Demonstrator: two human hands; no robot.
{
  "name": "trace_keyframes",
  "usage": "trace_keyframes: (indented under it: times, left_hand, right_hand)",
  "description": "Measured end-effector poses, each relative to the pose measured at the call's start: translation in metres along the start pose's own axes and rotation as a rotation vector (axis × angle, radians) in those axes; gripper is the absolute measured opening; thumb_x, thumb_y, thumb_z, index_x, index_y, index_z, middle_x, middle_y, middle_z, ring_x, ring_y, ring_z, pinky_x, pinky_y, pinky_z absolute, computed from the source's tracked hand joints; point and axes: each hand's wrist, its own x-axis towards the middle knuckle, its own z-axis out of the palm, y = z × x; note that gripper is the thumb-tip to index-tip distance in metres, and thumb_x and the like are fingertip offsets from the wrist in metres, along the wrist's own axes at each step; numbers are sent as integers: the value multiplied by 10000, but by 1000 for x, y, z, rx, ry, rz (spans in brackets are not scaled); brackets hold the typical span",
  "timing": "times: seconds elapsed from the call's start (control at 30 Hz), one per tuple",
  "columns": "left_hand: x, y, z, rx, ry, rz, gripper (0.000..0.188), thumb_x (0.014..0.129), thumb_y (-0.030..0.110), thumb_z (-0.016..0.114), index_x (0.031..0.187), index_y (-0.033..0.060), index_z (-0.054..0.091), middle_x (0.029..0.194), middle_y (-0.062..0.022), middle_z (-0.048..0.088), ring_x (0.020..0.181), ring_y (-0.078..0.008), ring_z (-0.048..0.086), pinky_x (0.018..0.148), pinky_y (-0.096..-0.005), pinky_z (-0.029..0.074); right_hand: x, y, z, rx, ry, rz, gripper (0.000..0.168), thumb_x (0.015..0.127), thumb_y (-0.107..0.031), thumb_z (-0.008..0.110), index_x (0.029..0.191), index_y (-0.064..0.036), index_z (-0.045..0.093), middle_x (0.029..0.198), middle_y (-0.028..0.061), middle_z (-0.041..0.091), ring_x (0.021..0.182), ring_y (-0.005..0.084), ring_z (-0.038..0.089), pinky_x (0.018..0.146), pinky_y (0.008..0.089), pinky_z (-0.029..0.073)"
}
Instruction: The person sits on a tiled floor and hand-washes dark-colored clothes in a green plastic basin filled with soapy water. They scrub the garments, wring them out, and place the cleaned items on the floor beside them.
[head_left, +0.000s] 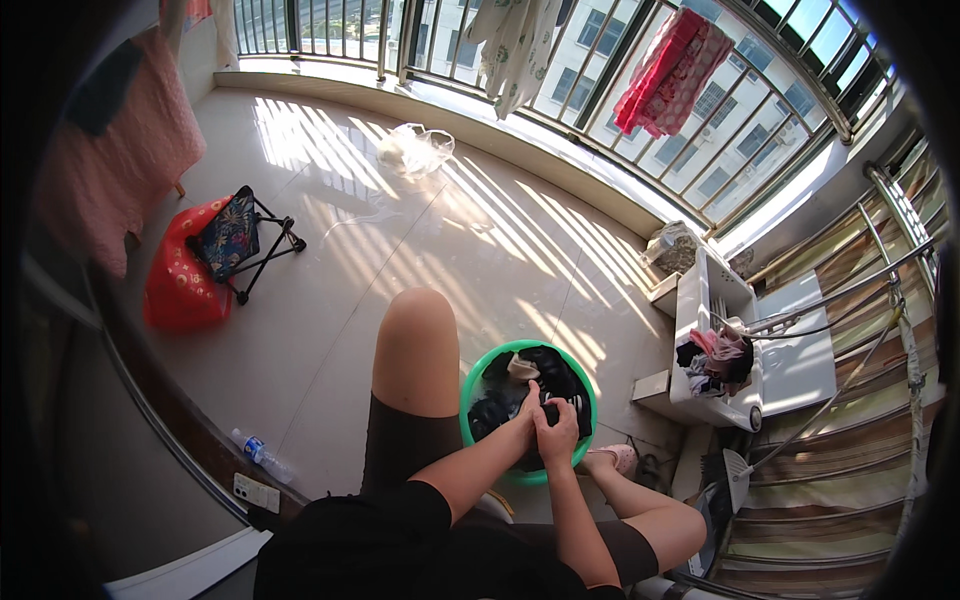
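Note:
A green plastic basin (466, 409) stands on the tiled floor between my legs, with dark wet clothes (555, 365) and some water in it. A beige piece of cloth (523, 368) lies on the dark clothes near the basin's middle. My left hand (529, 409) is over the basin, seen edge-on beside my other hand. My right hand (556, 429) has its fingers bent around a dark piece of clothing, close against the left. Part of that cloth is hidden by the fingers.
A white laundry sink (690, 300) with clothes (724, 352) on it is at right. A folding stool (229, 236) and red bag (184, 277) stand at left. A plastic bottle (266, 457) lies lower left; a clear plastic bag (416, 150) lies near the railing.

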Motion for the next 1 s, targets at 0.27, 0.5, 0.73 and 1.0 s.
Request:
trace_keyframes:
  times: [0.27,0.5,0.73,1.0]
  left_hand:
    - [75,-28,-40,118,96,278,354,1002,359,350,1042,112,600,1102,-99,605,1013,-240,540,881,-375,428]
    - [68,13,-57,398,-49,396,281,969,333,419,933,111,587,912,-74,597,829,-221,560,759,-388,457]
    - [-19,-7,42,304,171,280,319,912,398,523,848,107,636,776,-65,644,687,-204,626,644,-353,517]
    - [7,-32,28,202,0,235,836,864,775,281,1233,54,487,1106,-177,615,1020,-313,586,948,-426,444]
  right_hand:
    - [37,37,18,-178,144,281,253,869,-273,572,837,-35,650,835,166,653,784,387,632,698,452,497]
    - [-4,-11,31,101,158,19,302,896,-286,536,857,-10,651,830,191,644,782,405,618,695,447,487]
    - [17,99,-23,-56,-247,236,322,940,-223,478,1117,-1,631,1041,210,665,982,344,632,871,385,481]
    - [17,83,7,-161,-223,296,424,946,-287,487,1307,-70,534,1351,231,490,1175,378,525,966,429,433]
